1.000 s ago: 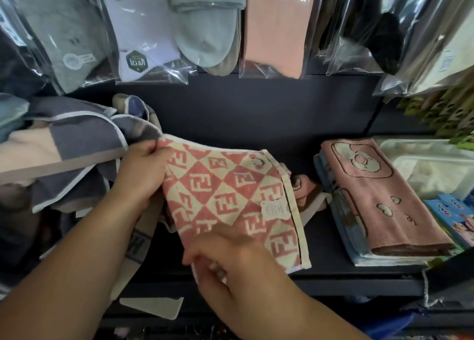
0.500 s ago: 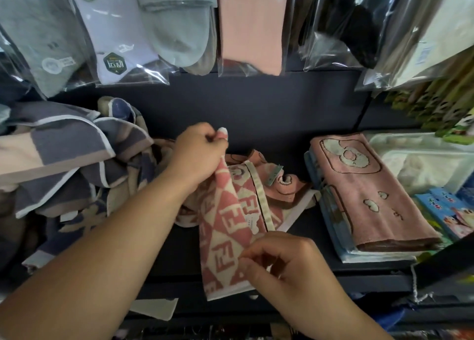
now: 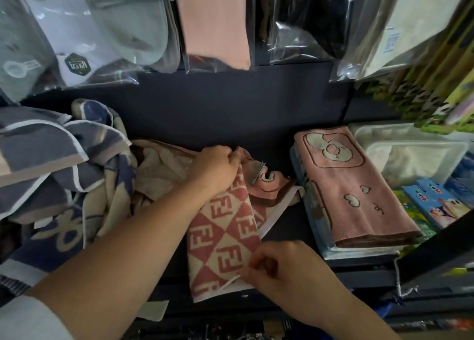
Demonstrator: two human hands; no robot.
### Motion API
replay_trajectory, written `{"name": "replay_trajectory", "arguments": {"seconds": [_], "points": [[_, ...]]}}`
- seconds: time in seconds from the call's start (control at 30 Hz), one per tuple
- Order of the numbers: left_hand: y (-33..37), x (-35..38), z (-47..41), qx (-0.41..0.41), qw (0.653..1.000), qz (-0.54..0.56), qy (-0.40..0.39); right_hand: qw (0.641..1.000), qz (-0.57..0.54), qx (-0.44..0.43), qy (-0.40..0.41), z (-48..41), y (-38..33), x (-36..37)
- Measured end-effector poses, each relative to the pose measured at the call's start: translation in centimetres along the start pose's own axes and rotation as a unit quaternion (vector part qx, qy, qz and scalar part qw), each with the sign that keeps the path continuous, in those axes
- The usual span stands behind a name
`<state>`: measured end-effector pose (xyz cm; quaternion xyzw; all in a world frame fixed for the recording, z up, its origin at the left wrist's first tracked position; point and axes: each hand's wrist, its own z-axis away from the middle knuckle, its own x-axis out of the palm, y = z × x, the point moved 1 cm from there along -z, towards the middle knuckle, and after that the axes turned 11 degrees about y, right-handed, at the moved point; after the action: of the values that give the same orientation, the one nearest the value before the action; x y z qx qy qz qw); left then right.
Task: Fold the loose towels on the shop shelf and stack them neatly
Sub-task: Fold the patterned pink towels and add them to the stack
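A red-and-cream checked towel (image 3: 222, 239), folded lengthwise into a narrow strip, lies on the dark shelf (image 3: 287, 226) and hangs over its front edge. My left hand (image 3: 215, 167) grips the towel's far end near the back of the shelf. My right hand (image 3: 279, 265) pinches the near right edge of the towel. A loose pink towel (image 3: 269, 185) with a white border lies crumpled just behind and to the right. A neat stack of folded towels (image 3: 351, 193), pink on top, sits at the right.
A heap of loose grey, blue and cream towels (image 3: 64, 165) fills the left of the shelf. Bagged socks and slippers (image 3: 123, 24) hang above. White plastic packs (image 3: 410, 155) and colourful boxes (image 3: 436, 203) stand at the far right.
The towel went from spread wide to a narrow strip. My left hand carried its far end right and down onto the shelf; my right hand stays at the near edge.
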<state>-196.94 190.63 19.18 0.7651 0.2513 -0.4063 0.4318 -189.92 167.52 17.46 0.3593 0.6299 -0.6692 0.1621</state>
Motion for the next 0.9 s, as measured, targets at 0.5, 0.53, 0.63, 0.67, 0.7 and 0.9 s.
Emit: {"name": "replay_trajectory", "arguments": {"seconds": [0.5,0.53,0.63,0.67,0.7,0.9], "points": [[-3.2,1.4,2.7,0.06,0.989,-0.105,-0.085,0.979,0.166,-0.032,0.115,-2.5,0.2,1.1],[-3.2,1.3,2.4,0.052,0.989,-0.1,-0.095,0.978,0.181,-0.013,0.101,-2.7,0.4,1.2],[-3.4,0.5,1.5,0.032,0.99,-0.063,-0.123,0.974,0.214,0.013,0.076,-2.9,0.9,1.5],[-3.4,0.0,1.2,0.021,0.991,-0.043,-0.123,0.974,0.214,0.016,0.074,-2.9,1.0,1.6],[-3.5,-0.5,1.0,0.005,0.992,-0.021,-0.121,0.974,0.211,0.017,0.074,-2.9,1.0,1.7],[-5.5,-3.4,-0.8,-0.095,0.975,0.107,-0.172,0.984,0.158,0.023,0.075,-2.8,1.8,1.6]]}}
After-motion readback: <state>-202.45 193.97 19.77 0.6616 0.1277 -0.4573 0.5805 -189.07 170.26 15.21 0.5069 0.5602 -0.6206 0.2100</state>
